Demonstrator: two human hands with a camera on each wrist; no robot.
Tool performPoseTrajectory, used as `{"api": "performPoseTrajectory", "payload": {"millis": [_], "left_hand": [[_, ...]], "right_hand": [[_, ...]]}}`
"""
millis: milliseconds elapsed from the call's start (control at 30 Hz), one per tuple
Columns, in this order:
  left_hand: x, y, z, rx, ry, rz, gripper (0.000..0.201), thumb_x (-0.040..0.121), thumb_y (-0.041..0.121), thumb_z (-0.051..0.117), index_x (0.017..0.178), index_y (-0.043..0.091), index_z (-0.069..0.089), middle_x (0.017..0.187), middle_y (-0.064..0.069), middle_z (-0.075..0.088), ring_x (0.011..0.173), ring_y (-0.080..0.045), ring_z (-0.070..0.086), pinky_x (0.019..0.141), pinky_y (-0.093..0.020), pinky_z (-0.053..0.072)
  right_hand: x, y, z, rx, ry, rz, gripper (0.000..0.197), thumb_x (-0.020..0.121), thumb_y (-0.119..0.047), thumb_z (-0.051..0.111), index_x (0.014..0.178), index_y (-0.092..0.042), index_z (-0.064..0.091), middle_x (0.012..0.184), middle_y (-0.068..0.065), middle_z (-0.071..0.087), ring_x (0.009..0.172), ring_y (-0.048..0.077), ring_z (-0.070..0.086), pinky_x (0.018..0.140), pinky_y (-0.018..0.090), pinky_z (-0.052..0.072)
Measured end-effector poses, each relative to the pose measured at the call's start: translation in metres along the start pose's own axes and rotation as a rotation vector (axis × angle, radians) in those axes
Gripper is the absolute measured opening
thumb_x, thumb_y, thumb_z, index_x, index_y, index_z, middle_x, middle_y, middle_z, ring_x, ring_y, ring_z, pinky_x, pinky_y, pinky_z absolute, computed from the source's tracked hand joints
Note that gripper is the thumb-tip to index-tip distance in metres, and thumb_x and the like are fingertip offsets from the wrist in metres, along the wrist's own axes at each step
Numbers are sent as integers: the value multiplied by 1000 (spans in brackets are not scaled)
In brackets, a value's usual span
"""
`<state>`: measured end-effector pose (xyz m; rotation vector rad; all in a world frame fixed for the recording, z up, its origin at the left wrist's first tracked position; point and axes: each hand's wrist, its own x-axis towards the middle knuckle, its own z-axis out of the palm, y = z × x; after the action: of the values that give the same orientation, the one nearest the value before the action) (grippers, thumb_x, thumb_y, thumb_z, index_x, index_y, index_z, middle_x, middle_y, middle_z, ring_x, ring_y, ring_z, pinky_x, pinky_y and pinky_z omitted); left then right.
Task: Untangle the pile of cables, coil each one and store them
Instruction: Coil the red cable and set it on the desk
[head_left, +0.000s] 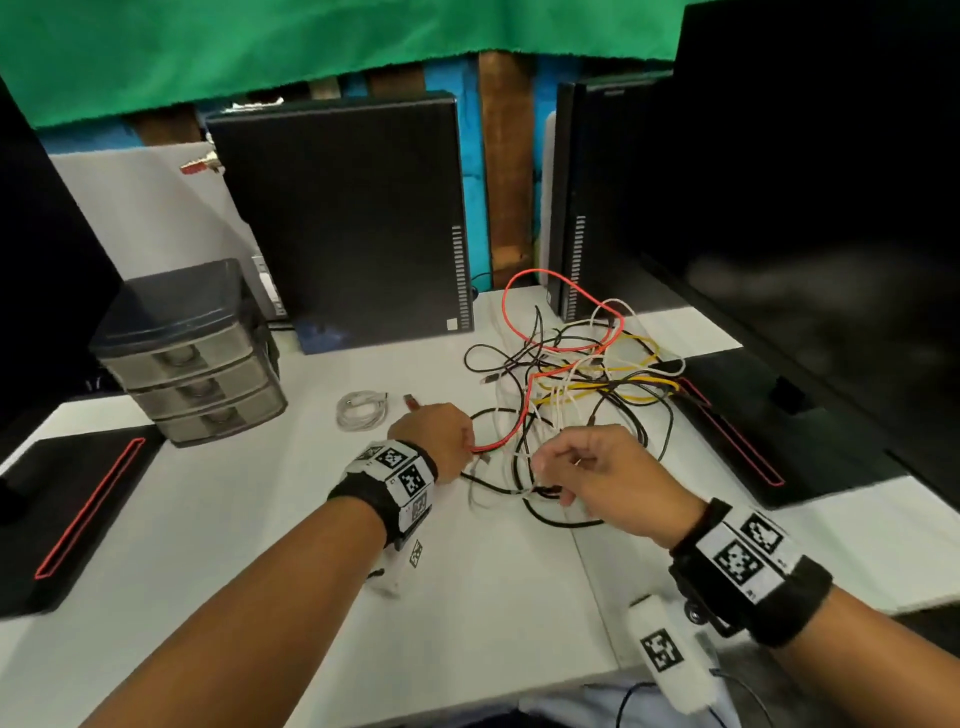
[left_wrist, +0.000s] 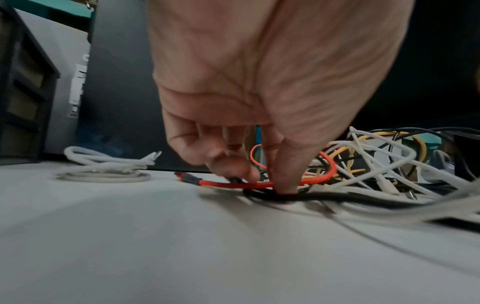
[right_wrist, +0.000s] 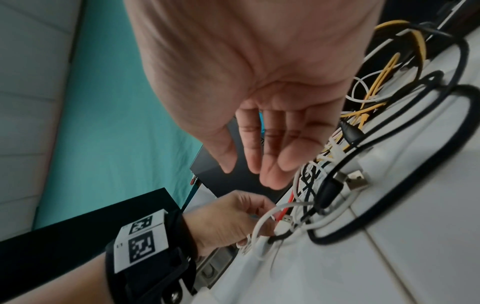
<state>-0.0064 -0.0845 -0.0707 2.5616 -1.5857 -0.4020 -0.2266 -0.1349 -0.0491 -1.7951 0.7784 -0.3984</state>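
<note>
A tangled pile of cables (head_left: 582, 374) in red, white, black and yellow lies on the white table (head_left: 260, 519) at centre right. My left hand (head_left: 467, 447) sits at the pile's near left edge and pinches the red cable (head_left: 511, 434) between thumb and curled fingers, low on the table. In the left wrist view the red cable (left_wrist: 322, 176) passes under my left hand (left_wrist: 262, 181), and its plug end lies just to the left. My right hand (head_left: 540, 467) hovers over the near strands with relaxed fingers (right_wrist: 270, 164), holding nothing. A coiled white cable (head_left: 362, 410) lies apart, left of the pile.
A grey three-drawer unit (head_left: 192, 358) stands at the left. Two black computer towers (head_left: 353, 218) and a dark monitor (head_left: 805, 208) line the back and right. Black monitor bases with red trim sit at left (head_left: 78, 509) and right (head_left: 727, 431).
</note>
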Motion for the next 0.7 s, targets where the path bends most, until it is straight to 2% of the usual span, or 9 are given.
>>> {"api": "performPoseTrajectory", "payload": {"millis": [67, 133, 267, 333, 400, 467, 533, 600, 700], "left_hand": [[2, 0, -3, -3, 61, 10, 14, 89, 24, 62, 89, 31, 74, 97, 10, 65, 89, -16, 58, 73, -26, 45], [3, -1, -11, -121, 124, 18, 12, 89, 29, 66, 84, 33, 77, 86, 13, 62, 91, -15, 61, 77, -27, 47], [-5, 2, -36, -404, 326, 109, 14, 96, 35, 64, 96, 31, 77, 102, 10, 73, 92, -12, 64, 86, -34, 55], [-15, 12, -50, -474, 460, 199, 15, 100, 33, 57, 96, 26, 71, 93, 12, 71, 87, -9, 65, 82, -34, 56], [-31, 25, -59, -566, 524, 272, 15, 102, 29, 52, 97, 23, 64, 81, 11, 67, 78, -4, 64, 74, -24, 53], [-48, 37, -64, -632, 551, 352, 14, 103, 28, 51, 98, 24, 64, 75, 13, 61, 70, -2, 60, 63, -16, 49], [-64, 43, -63, -666, 537, 416, 12, 102, 30, 54, 100, 30, 66, 77, 19, 61, 72, -3, 59, 62, -18, 49], [-78, 47, -60, -723, 483, 455, 13, 100, 32, 57, 99, 36, 70, 86, 19, 68, 80, -8, 62, 71, -26, 53], [-93, 51, -58, -833, 403, 481, 17, 99, 27, 58, 97, 33, 74, 85, 14, 72, 77, -9, 63, 72, -27, 51]], "right_hand": [[4, -2, -2, 37, 22, -21, 9, 93, -16, 68, 92, -10, 74, 91, 18, 70, 56, 4, 60, 47, 11, 42], [7, -4, -3, 48, 34, -57, 10, 94, -17, 68, 89, -14, 75, 89, 17, 70, 55, 4, 59, 48, 11, 43], [10, -5, -8, 41, 80, -114, 15, 96, -18, 66, 84, -22, 74, 88, 14, 71, 59, 9, 62, 50, 14, 46], [10, -9, -9, 47, 125, -141, 10, 95, -18, 67, 90, -22, 74, 89, 14, 71, 60, 14, 63, 50, 18, 47], [8, -14, -7, 62, 190, -195, 14, 94, -20, 68, 107, -24, 70, 88, 10, 70, 63, 20, 66, 52, 20, 47], [3, -20, -6, 48, 236, -276, 37, 94, -24, 68, 130, -26, 59, 91, -1, 72, 73, 22, 70, 58, 25, 53], [-2, -28, -7, -4, 246, -343, 53, 95, -31, 66, 144, -34, 45, 104, -9, 72, 88, 13, 71, 71, 30, 59], [-7, -34, -8, -23, 246, -404, 55, 97, -33, 63, 146, -38, 40, 118, -13, 69, 102, 9, 69, 77, 31, 60], [-7, -39, -11, -51, 287, -540, 35, 97, -23, 64, 131, -25, 57, 116, -11, 68, 108, 9, 66, 78, 29, 57]]}}
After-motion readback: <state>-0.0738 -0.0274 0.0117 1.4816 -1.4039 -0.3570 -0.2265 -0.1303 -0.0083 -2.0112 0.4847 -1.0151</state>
